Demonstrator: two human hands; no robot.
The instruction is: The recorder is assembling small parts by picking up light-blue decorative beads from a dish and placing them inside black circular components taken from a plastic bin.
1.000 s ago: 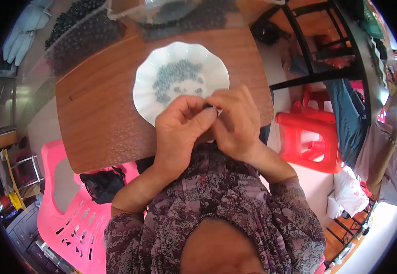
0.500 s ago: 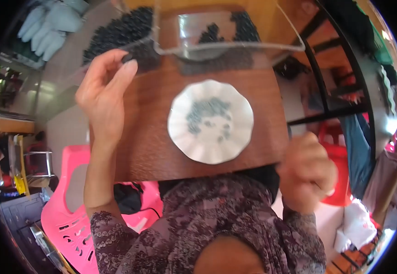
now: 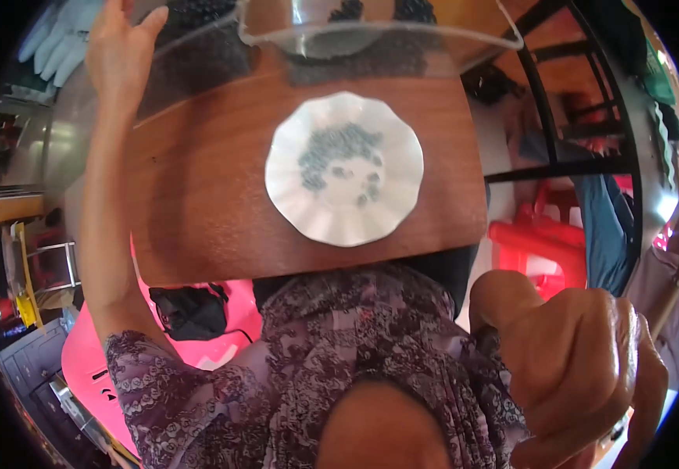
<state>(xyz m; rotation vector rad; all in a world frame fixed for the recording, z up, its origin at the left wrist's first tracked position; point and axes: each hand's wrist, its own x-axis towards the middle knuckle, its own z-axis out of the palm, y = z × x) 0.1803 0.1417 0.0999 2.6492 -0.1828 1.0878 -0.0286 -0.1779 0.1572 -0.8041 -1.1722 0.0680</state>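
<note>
My left hand [image 3: 123, 59] is raised at the upper left, beside a dark heap of small black pieces [image 3: 199, 59]. Its thumb stands apart from the fingers, which the top edge partly cuts off; nothing shows between them. Large and near the camera at the lower right, my right hand [image 3: 578, 356] is closed with curled fingers, and whatever it holds is hidden. Between the hands, a white scalloped plate [image 3: 347, 223] lies on the brown table [image 3: 207, 187]. Small grey-green pieces [image 3: 335, 148] are spread in it, mostly along its far and left part.
A clear plastic box [image 3: 378, 30] with black pieces inside stands at the table's far side. Below left is a pink chair [image 3: 82, 344] with a black bag [image 3: 191, 311] on it. Red stools [image 3: 539, 238] and a black metal frame [image 3: 562, 168] stand to the right.
My left hand has gone up and left, its thumb now apart; the black piece it pinched no longer shows. My right hand has come lower and closer to the camera. The plate appears higher in view.
</note>
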